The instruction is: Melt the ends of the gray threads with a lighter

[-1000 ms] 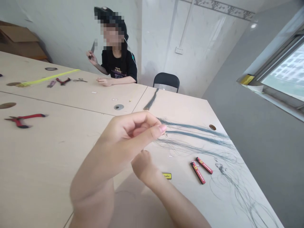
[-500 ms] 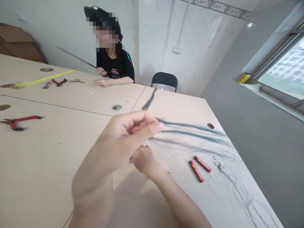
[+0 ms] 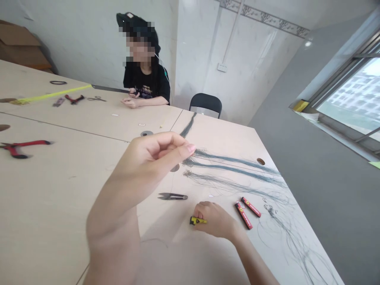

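The small yellow-and-black case [image 3: 197, 220] lies on the pale table [image 3: 59, 190], its end poking out from under the right hand [image 3: 215, 219]; that hand's fingers curl narrowly over it, holding it; the left hand [image 3: 154, 152] hangs raised above the table in a tight pinch, and whether it holds any fine strand is too small to tell; thread snips [image 3: 172, 196] lie between the hands' shadows, near the case; two red-and-black sticks [image 3: 244, 215] lie just right of the right hand; blue-grey hair-like strands [image 3: 231, 168] spread beyond; across the table, a seated person [image 3: 145, 83] holds a long dark strip [image 3: 111, 88]; red pliers [image 3: 18, 148] lie far left.
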### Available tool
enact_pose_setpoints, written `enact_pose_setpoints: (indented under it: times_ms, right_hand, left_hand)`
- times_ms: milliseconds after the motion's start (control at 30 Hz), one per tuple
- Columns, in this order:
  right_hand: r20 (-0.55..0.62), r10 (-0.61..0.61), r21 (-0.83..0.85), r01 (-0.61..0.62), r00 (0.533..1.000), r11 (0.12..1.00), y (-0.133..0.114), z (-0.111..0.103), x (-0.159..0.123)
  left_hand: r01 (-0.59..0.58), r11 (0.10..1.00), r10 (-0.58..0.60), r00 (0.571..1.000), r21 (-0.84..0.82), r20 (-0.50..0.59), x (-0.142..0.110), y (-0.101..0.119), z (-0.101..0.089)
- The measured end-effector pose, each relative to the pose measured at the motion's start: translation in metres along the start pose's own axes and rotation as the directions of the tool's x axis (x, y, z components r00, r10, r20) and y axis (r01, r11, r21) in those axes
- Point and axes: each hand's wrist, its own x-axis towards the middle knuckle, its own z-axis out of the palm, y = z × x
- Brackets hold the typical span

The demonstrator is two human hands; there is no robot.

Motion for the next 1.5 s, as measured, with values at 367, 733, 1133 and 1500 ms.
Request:
enact_pose_setpoints:
  times_ms: [367,733,1133,1500]
  right_hand:
    - [-0.613,0.093,0.788,0.601,0.784,0.133,-0.028,-0.088,-0.015]
    - [-0.635,0.037,0.769,0.627,0.771,0.127,-0.07,-0.104,-0.01]
    - [-0.765,0.206,0.581,0.517,0.61,0.628,-0.077,-0.089,-0.014]
    - [-0.782,0.215,0.546,0.475,0.585,0.691,-0.073,-0.084,-0.009]
  left_hand:
    - [-0.009,1.0,0.009,1.0,0.021,-0.016,0.001,-0.001,0.003]
    - [0.045,0.998,-0.041,0.995,0.041,-0.087,0.003,0.001,0.012]
    - [0.006,0.987,-0.016,0.998,0.16,0.06,0.006,-0.011,0.03]
    - [-0.026,0.982,0.021,0.999,0.188,0.032,0.006,-0.008,0.031]
